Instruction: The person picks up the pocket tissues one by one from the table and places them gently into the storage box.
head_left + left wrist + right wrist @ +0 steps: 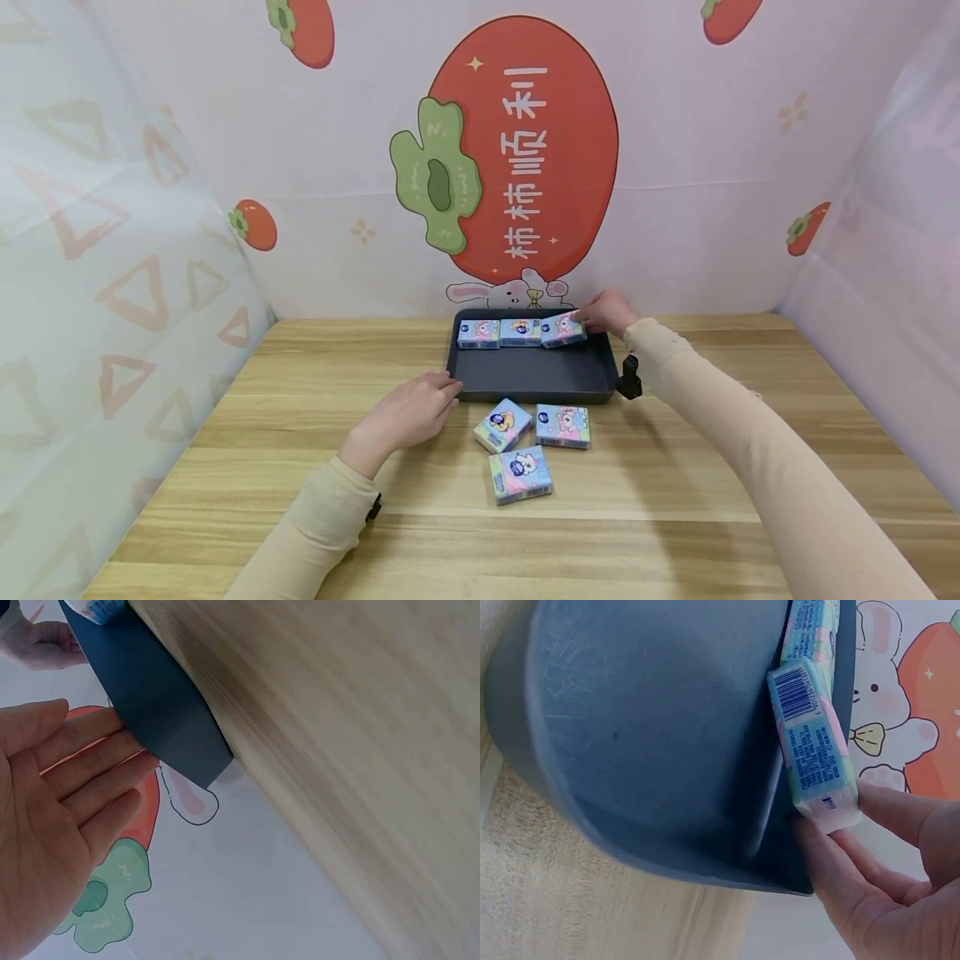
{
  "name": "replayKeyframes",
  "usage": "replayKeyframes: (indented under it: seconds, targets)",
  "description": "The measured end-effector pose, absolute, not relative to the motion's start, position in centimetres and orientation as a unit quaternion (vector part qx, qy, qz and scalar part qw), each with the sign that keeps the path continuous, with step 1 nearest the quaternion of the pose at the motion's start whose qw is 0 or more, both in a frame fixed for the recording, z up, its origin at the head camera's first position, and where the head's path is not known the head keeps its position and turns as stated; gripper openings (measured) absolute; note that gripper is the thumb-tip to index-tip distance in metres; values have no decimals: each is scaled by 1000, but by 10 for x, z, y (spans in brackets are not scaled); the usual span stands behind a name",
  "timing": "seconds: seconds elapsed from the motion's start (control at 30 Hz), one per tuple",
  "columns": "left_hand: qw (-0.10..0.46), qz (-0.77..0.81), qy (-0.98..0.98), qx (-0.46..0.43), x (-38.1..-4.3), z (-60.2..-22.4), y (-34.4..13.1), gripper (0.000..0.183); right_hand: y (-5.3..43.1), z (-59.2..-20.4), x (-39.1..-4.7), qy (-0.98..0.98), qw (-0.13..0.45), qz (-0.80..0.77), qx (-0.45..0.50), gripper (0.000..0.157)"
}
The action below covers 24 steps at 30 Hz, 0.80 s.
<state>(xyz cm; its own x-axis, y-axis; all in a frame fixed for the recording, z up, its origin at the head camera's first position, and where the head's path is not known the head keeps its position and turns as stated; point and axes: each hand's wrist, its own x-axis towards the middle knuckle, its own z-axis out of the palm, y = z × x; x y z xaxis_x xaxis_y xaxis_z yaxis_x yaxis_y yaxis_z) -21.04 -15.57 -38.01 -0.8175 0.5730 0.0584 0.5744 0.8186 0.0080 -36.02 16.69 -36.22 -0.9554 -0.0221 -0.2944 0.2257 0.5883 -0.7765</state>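
Note:
A dark grey tray stands at the back of the table, with a row of small tissue packs along its far side. My right hand pinches one end of the rightmost tissue pack between thumb and fingers. That pack sits slightly askew in the tray's far right corner, its barcode side visible in the right wrist view. Left of it lie a middle pack and a left pack. My left hand has its fingers extended, fingertips at the tray's near left corner; its palm shows in the left wrist view.
In front of the tray, three more tissue packs lie on the wooden table: a tilted one, one to its right and one nearer. A printed cloth backdrop rises right behind the tray.

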Motion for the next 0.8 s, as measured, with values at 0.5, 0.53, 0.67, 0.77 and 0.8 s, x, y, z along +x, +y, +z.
replayKeyframes:
  seconds: [0.5, 0.53, 0.67, 0.77, 0.8]
  targets:
    - [27, -11, -954, -297, -210, -382, -155, 35, 168, -369, -365, 876, 136, -460, 57, 34]
    - [28, -12, -954, -298, -210, -382, -156, 35, 167, -370, -365, 877, 132, -458, 59, 34]
    - [27, -16, -954, -299, -209, -381, -155, 35, 165, -373, -367, 882, 128, -448, 67, 33]
    - [27, -18, -954, -299, -209, -381, -155, 35, 163, -373, -367, 883, 133, -444, 74, 35]
    - [27, -18, -954, -299, -209, -381, -155, 35, 163, -373, -368, 883, 135, -442, 75, 36]
